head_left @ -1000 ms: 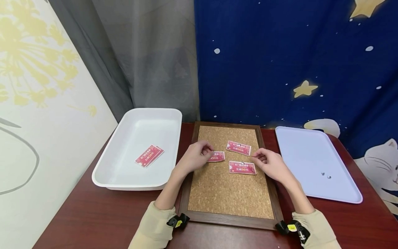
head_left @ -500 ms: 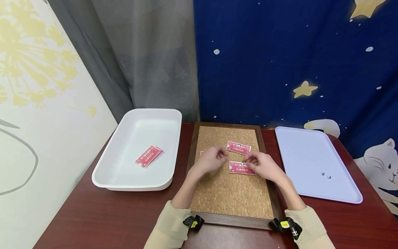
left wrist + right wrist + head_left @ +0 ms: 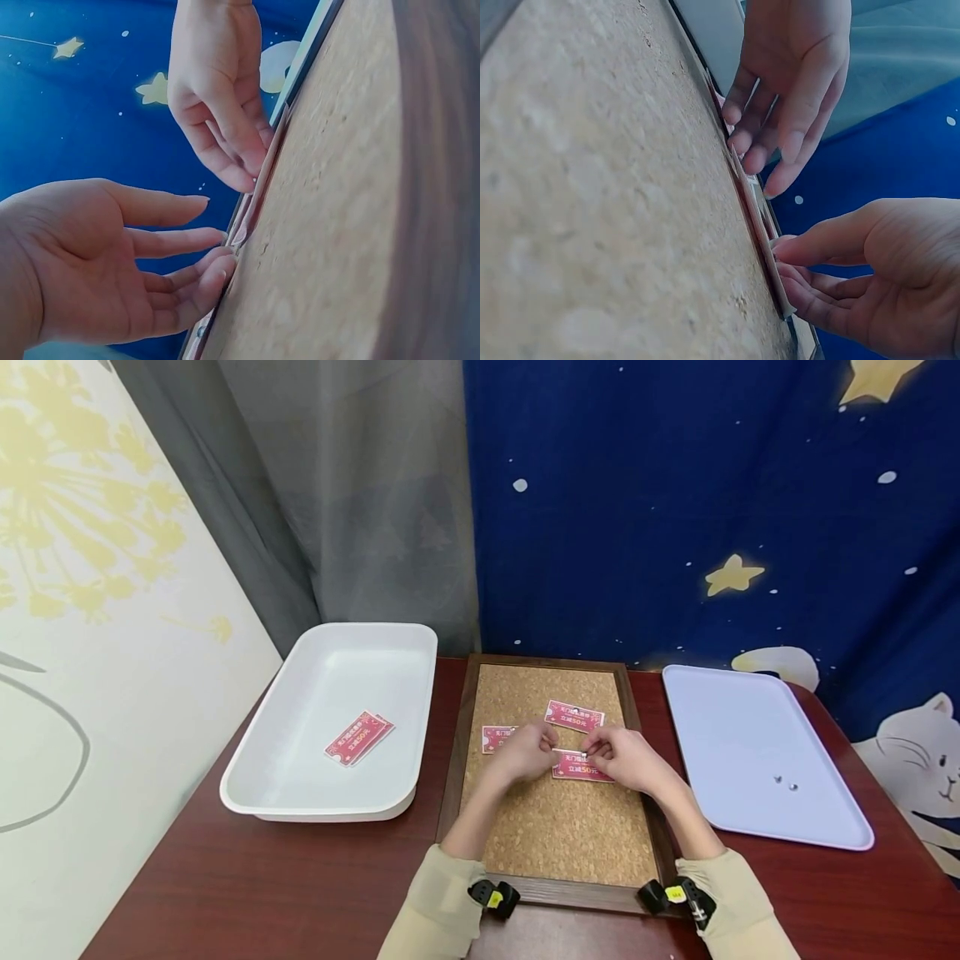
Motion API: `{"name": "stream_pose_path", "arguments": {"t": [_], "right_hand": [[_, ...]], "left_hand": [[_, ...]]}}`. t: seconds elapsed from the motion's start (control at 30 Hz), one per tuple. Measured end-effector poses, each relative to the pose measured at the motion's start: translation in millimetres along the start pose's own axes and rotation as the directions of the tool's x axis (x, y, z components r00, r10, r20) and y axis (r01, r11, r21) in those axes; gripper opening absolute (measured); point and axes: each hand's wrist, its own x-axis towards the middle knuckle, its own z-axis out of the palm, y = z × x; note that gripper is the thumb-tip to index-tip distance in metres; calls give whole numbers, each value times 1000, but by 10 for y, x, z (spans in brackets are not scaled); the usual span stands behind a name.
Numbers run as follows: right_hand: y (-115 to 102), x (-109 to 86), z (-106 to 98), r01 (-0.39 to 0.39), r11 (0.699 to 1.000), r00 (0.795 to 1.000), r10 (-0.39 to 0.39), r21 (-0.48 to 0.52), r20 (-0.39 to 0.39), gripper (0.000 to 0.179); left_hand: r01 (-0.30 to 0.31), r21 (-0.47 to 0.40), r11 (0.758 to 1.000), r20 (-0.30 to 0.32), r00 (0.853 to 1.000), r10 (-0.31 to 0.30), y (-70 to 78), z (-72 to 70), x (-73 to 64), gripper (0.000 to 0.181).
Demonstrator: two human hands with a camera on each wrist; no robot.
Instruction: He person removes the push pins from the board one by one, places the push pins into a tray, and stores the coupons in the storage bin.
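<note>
Toward the board's right edge, work is now shifted to the nearer coupon: left fingers spread, right fingers pinching its pin.

"立减50元" on upper coupon in tub, likewise on 2 coupons on corkboard

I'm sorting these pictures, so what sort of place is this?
It looks like an indoor room, perhaps at home, judging by the reddish-brown table, the framed corkboard and the starry blue curtain behind.
</note>
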Motion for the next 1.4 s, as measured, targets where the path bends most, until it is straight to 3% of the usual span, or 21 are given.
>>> {"name": "stream_pose_path", "arguments": {"t": [0.33, 0.67, 1.4], "right_hand": [[-30, 23, 32, -7, 1000, 1000, 7, -13, -2, 9], [-32, 33, 52, -15, 999, 1000, 15, -38, 1, 4], [4, 45, 52, -4, 1000, 1000, 4, -21, -6, 10]], "left_hand": [[-6, 75, 997, -12, 1000, 7, -39, 40, 30, 14], [41, 17, 999, -3, 999, -41, -44, 44, 34, 10], [42, -6, 999, 4, 999, -42, -32, 32, 33, 5]]}}
